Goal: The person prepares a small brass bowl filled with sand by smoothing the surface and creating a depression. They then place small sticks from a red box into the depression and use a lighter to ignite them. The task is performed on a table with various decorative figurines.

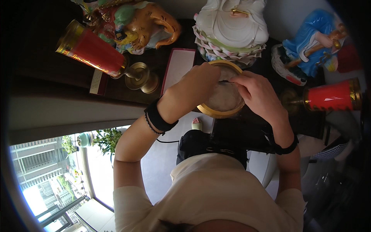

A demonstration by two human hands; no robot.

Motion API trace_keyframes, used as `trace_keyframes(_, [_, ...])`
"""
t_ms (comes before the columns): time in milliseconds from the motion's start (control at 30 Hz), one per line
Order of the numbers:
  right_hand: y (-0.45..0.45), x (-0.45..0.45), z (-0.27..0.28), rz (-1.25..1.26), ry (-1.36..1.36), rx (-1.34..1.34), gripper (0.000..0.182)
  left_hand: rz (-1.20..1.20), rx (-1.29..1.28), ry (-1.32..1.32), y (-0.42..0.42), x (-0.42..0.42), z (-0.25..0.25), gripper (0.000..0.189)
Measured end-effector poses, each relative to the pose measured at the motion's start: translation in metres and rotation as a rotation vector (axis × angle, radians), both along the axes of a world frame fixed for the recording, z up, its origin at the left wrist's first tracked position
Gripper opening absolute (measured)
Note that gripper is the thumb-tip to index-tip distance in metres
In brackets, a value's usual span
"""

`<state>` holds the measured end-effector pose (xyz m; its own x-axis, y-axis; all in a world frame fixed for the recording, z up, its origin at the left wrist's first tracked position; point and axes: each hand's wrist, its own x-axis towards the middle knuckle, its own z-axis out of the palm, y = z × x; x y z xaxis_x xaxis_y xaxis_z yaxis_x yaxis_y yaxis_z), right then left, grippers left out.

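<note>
A round, gold-rimmed bowl (221, 114) of pale grey ash, likely an incense burner, stands before me on a dark wooden table. My left hand (200, 82) is over its left side, fingers curled and mostly hidden behind the back of the hand. From the right, my right hand (256, 92) reaches across the rim, its index finger stretched towards the middle of the ash (226, 97). A small dark strip (225, 81) shows at that fingertip, between both hands. Whether it is a thin object or a gap in the ash cannot be told.
Behind the bowl sits a white porcelain figure on a lotus base (229, 32). A colourful figurine (145, 26) and a blue-robed figurine (310, 43) flank it. Red lamps (95, 49) (330, 94) on brass stands tilt in view at both sides. A red-edged box (179, 65) lies left.
</note>
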<state>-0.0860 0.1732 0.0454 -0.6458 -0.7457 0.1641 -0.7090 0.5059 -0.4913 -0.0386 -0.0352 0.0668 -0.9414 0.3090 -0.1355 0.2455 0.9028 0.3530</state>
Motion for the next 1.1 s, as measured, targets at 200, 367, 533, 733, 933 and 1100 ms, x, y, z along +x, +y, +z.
trace_keyframes(200, [-0.011, 0.000, -0.013, -0.066, 0.086, 0.092, 0.020, -0.003, 0.041, 0.196, 0.016, 0.016, -0.044, 0.013])
trace_keyframes(367, [0.011, 0.010, -0.001, -0.117, -0.037, -0.008, 0.021, 0.021, 0.061, 0.189, 0.018, 0.023, -0.040, 0.020])
trace_keyframes(533, [0.017, 0.022, -0.007, -0.220, -0.080, -0.202, 0.020, 0.075, 0.228, 0.225, 0.015, 0.011, -0.034, 0.025])
trace_keyframes(733, [0.017, 0.044, -0.024, -0.375, -0.091, -0.306, 0.018, 0.073, 0.266, 0.236, 0.013, 0.003, -0.025, 0.026])
trace_keyframes(933, [0.024, 0.048, -0.019, -0.392, -0.117, -0.349, 0.013, 0.053, 0.173, 0.255, 0.006, -0.007, -0.024, 0.027])
trace_keyframes(1100, [0.027, 0.049, -0.013, -0.358, -0.103, -0.355, 0.013, 0.056, 0.196, 0.329, 0.008, -0.005, -0.028, 0.024])
